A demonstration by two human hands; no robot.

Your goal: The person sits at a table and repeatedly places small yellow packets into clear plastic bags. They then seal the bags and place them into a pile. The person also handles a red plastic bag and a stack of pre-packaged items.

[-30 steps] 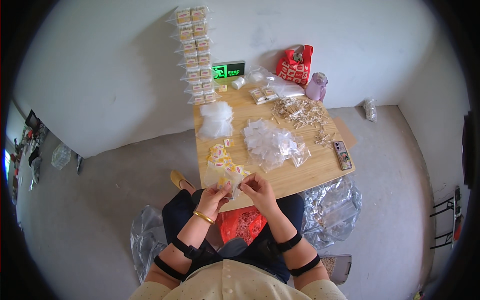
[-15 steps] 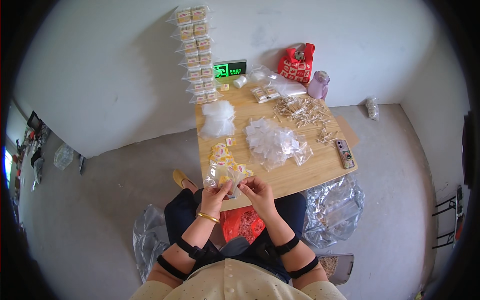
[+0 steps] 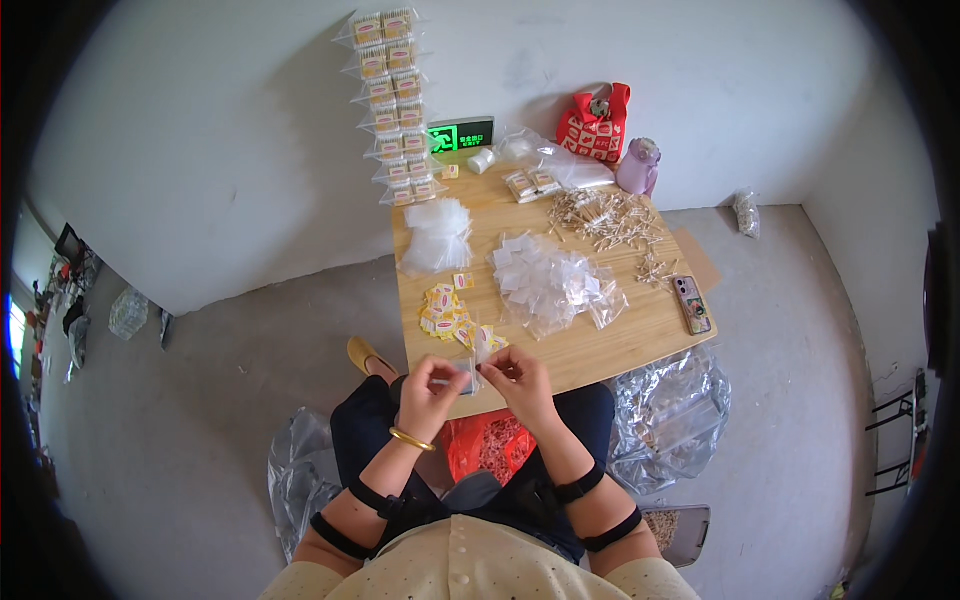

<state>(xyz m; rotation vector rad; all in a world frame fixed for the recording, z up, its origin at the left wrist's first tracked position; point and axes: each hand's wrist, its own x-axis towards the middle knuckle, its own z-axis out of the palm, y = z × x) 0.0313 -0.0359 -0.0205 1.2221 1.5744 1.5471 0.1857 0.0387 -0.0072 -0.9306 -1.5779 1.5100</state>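
A small clear plastic bag [image 3: 483, 346] stands nearly edge-on between my hands at the table's near edge. My right hand [image 3: 522, 384] pinches it from the right, thumb against forefinger. My left hand [image 3: 430, 395] is closed at the bag's left side with fingers bent; its fingertips are slightly blurred and seem to grip the film. What the bag holds, if anything, cannot be made out. Just beyond lie several yellow-and-white printed cards [image 3: 445, 312], loosely heaped. To their right spreads a pile of clear bags with white slips [image 3: 550, 285].
Flat clear bags [image 3: 437, 236] lie at the table's left, loose cotton swabs [image 3: 605, 220] at the far right. A phone [image 3: 691, 305] rests by the right edge. Packed swab bags [image 3: 392, 110] are stacked tall at the back left, near a lit green sign [image 3: 460, 135] and a purple bottle [image 3: 638, 167].
The bag has turned from spread open toward me to nearly edge-on. The yellow card seen at my left hand no longer shows, and my left fingers have shifted right toward my right hand.
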